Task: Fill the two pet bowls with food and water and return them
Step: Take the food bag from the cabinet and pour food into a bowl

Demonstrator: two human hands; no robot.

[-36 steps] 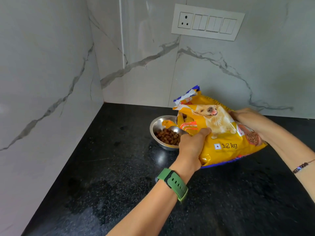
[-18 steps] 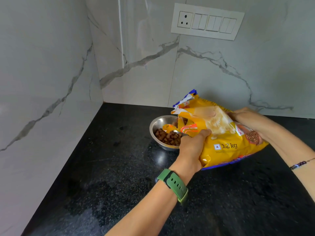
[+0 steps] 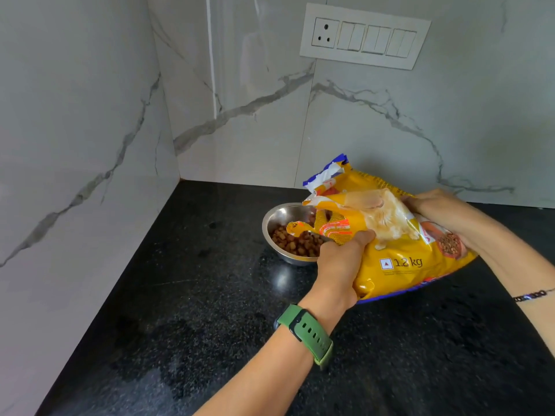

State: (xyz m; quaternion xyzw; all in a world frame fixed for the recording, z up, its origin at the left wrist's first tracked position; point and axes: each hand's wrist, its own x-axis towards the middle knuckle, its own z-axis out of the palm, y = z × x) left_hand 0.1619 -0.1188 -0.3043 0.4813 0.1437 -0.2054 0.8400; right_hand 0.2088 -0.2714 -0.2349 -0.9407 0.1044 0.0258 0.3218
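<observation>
Black speckled counter (image 3: 195,295) in a marble-walled corner: steel bowl (image 3: 277,217) sits near the back wall w/ a layer of kibble (image 3: 295,243) in it, yellow food bag (image 3: 399,253) tipped sideways, mouth over the bowl's right rim. Left hand (image 3: 339,265) fingers curled round the bag's front edge near the mouth, right hand (image 3: 435,208) clutching the upper rear. To pour well, prob. keep the mouth low over the bowl & raise the rear slowly so pieces don't spill; 2nd bowl not in view.

Count: 1 steel pet bowl (image 3: 280,223), kibble inside. 1 yellow pet food bag (image 3: 399,253). 2 hands: left hand (image 3: 341,265), right hand (image 3: 435,205). 1 green watch (image 3: 306,331). 1 bracelet (image 3: 530,295). 1 switch panel (image 3: 365,37).
</observation>
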